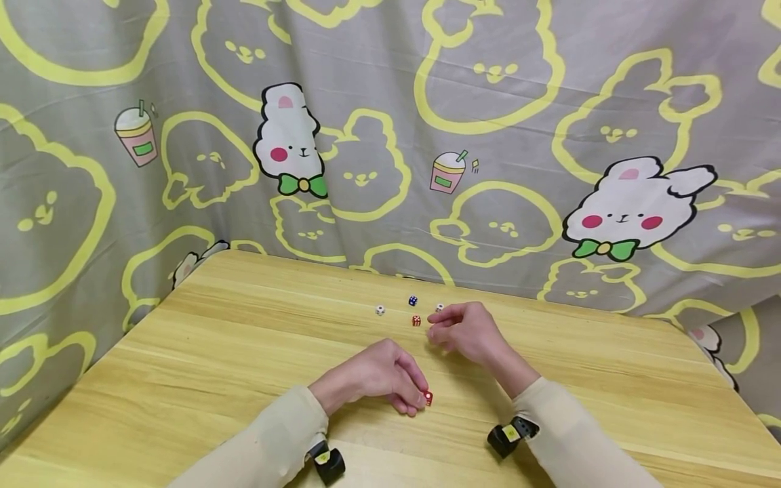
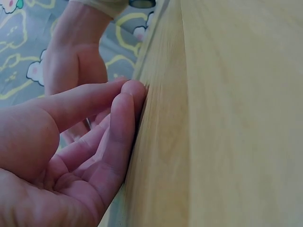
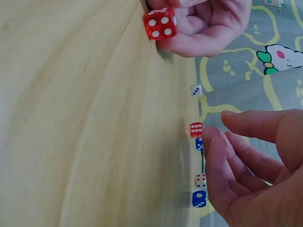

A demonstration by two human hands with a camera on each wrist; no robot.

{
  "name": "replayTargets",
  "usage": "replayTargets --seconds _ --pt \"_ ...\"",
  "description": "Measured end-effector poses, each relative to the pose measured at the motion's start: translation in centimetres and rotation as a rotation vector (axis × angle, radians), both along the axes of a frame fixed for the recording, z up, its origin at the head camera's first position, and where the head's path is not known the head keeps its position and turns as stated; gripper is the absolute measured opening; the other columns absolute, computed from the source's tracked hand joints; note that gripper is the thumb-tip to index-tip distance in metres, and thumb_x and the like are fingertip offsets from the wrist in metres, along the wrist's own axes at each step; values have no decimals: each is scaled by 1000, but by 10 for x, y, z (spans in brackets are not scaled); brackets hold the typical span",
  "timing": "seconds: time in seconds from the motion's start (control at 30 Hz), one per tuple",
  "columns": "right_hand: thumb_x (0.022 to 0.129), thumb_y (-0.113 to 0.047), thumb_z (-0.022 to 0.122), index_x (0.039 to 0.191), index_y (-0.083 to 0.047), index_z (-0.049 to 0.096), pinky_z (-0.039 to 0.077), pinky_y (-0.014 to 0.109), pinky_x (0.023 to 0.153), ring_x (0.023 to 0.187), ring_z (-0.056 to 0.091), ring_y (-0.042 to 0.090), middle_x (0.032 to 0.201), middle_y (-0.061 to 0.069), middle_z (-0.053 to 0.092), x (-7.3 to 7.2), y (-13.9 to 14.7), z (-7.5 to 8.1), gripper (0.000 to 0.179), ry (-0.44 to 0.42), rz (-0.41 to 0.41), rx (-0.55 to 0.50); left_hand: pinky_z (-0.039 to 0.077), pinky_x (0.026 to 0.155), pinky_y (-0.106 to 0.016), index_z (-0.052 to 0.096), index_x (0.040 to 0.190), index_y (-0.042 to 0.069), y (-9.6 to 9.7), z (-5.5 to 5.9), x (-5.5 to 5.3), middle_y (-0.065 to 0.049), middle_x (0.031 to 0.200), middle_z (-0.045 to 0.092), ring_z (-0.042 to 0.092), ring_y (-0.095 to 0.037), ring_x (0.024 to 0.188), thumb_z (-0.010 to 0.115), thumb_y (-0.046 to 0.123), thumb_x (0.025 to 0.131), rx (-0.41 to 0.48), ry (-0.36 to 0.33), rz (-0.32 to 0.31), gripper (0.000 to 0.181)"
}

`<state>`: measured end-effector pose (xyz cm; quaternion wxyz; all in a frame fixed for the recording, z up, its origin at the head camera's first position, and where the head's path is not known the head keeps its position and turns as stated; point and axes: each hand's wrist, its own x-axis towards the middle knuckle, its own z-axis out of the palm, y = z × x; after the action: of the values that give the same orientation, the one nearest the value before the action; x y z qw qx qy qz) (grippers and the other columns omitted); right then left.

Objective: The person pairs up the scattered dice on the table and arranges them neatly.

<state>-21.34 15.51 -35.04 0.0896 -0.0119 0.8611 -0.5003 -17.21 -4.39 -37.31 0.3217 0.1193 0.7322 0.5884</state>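
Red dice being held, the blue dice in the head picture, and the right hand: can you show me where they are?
Held red die [image 3: 160,27]: right wrist view, on its four-dot face.
Blue die [image 1: 413,300]: head view, on its visible middle.
Right hand [image 1: 470,331]: head view, mid-hand.

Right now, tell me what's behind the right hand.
Head view: a white die, partly covered; the right hand also hides a blue die, seen in right wrist view.

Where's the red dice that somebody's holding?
In the head view, the held red dice is a bit right of centre, in the lower half, pinched in the left hand. The other red dice lies farther away, near the right hand.
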Motion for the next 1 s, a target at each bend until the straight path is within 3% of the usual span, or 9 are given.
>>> replayTargets --seconds 0.43,1.0 --pt "85 -5 85 108 -4 81 62 27 67 70 71 14 89 8 78 -18 -16 -5 24 -1 -64 79 62 58 -28 77 87 1 2 3 3 -14 78 81 73 -14 60 86 -3 82 -46 44 10 11" --pt "81 -8 89 100 -7 84 51 21 59 65 69 10 79 1 80 -28 -25 -9 19 38 -79 186 62 58 -28 78 85 2 3 5 4 -13 78 81 72 -14 59 86 -4 82 -67 46 20 10"
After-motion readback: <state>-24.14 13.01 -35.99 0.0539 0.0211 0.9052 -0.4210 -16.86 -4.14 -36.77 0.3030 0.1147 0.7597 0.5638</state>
